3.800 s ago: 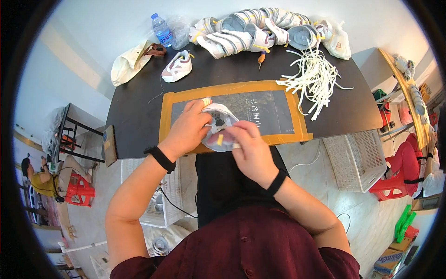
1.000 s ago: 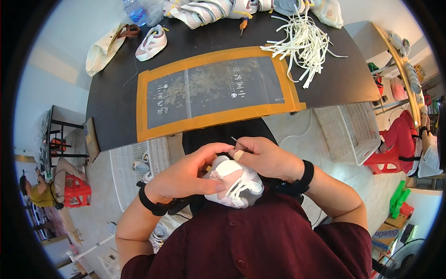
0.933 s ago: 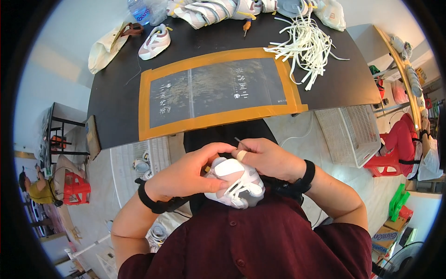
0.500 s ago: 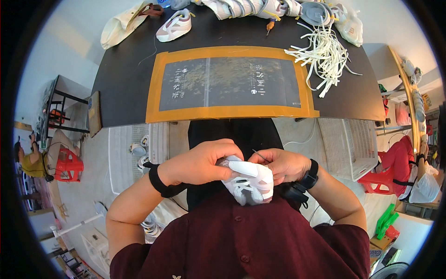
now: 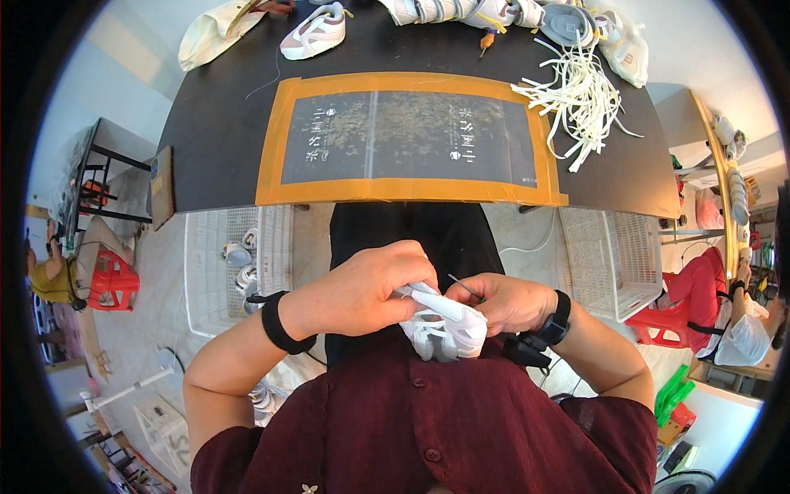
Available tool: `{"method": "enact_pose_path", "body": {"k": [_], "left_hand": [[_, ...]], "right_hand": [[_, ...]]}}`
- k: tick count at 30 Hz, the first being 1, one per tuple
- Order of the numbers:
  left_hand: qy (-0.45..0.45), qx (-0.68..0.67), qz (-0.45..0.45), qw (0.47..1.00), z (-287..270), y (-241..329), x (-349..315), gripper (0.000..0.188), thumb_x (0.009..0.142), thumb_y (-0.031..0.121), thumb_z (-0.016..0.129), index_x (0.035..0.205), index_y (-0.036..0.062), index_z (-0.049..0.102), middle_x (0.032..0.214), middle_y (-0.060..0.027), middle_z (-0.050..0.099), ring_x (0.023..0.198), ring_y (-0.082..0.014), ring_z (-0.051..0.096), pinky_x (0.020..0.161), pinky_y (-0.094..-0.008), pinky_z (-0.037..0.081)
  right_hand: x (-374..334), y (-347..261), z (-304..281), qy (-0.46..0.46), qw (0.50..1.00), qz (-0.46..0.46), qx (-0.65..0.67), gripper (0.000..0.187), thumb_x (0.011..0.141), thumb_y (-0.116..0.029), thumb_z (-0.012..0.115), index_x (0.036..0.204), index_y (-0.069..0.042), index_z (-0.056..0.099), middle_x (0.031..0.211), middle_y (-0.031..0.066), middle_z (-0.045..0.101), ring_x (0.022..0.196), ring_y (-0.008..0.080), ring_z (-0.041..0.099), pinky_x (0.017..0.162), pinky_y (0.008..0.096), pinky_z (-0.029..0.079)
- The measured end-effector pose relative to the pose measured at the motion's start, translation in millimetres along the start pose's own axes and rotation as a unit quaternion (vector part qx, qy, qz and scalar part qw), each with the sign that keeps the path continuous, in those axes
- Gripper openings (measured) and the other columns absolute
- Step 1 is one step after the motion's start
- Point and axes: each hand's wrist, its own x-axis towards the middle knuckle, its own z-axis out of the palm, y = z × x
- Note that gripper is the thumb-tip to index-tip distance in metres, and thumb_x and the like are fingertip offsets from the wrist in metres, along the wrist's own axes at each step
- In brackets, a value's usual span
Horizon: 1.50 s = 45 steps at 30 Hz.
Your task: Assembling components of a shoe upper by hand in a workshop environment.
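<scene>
Above my lap, in front of my chest, is a small white and grey shoe upper with its white laces toward me. My left hand is closed on its left end, thumb below and fingers over the top. My right hand is closed at the shoe's right side, holding a thin metal tool that points up and left. The tool's other end is hidden by my fingers, so I cannot tell whether it goes into the shoe.
On the dark table lie a taped-down sheet, white laces, a shoe, an orange-handled tool and a row of shoe uppers. White crates stand below. People sit at both sides.
The shoe upper has turned a little in my hands, and less of its pinkish side shows. More of the metal tool sticks out from my right hand. The whole view has shifted slightly.
</scene>
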Motion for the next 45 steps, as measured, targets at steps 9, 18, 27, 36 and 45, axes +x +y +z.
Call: {"method": "enact_pose_path", "body": {"k": [9,18,27,36,45], "left_hand": [[-0.007,-0.004,-0.010,1.000,3.2,-4.8,-3.2,0.026,0.074,0.002,0.063,0.100,0.0039,0.063,0.099,-0.0107,0.057,0.089,-0.0280,0.061,0.075,-0.0358,0.049],[-0.016,-0.015,-0.008,1.000,8.0,-0.6,-4.9,0.026,0.076,0.001,0.063,0.101,0.0053,0.063,0.101,-0.0120,0.057,0.089,-0.0304,0.061,0.076,-0.0369,0.050],[-0.036,0.002,0.002,0.999,7.9,2.5,-2.3,0.027,0.075,0.001,0.064,0.101,0.0056,0.063,0.100,-0.0118,0.057,0.088,-0.0305,0.062,0.075,-0.0363,0.050],[-0.101,-0.065,0.017,0.993,-0.8,-1.2,2.7,0.035,0.072,0.004,0.067,0.107,0.0080,0.065,0.098,-0.0092,0.060,0.090,-0.0286,0.063,0.076,-0.0356,0.050],[-0.122,-0.143,-0.008,0.982,10.3,-21.8,1.1,0.023,0.079,0.009,0.071,0.102,0.0072,0.068,0.095,-0.0085,0.066,0.090,-0.0262,0.064,0.077,-0.0341,0.050]], "right_hand": [[0.7,-1.3,4.8,0.009,1.000,-0.006,0.013,0.032,0.093,-0.013,0.065,0.122,-0.001,0.059,0.092,-0.0036,0.061,0.064,0.0002,0.043,0.051,0.0166,0.029],[-2.2,7.1,3.7,0.025,0.999,0.027,-0.011,0.033,0.091,-0.015,0.068,0.121,-0.003,0.060,0.095,-0.0045,0.062,0.069,0.0006,0.047,0.054,0.0177,0.032],[3.1,14.0,8.7,0.047,0.991,-0.070,-0.100,0.015,0.094,-0.013,0.064,0.107,-0.005,0.064,0.096,-0.0031,0.064,0.083,0.0046,0.056,0.073,0.0222,0.046],[2.3,3.3,18.4,0.085,0.914,-0.173,-0.358,0.017,0.080,-0.006,0.067,0.096,-0.002,0.062,0.095,0.0070,0.060,0.086,0.0130,0.059,0.078,0.0287,0.048],[9.4,6.3,26.4,0.145,0.923,-0.160,-0.317,0.017,0.082,-0.009,0.067,0.096,-0.002,0.062,0.092,0.0044,0.064,0.084,0.0112,0.060,0.076,0.0280,0.049]]}}
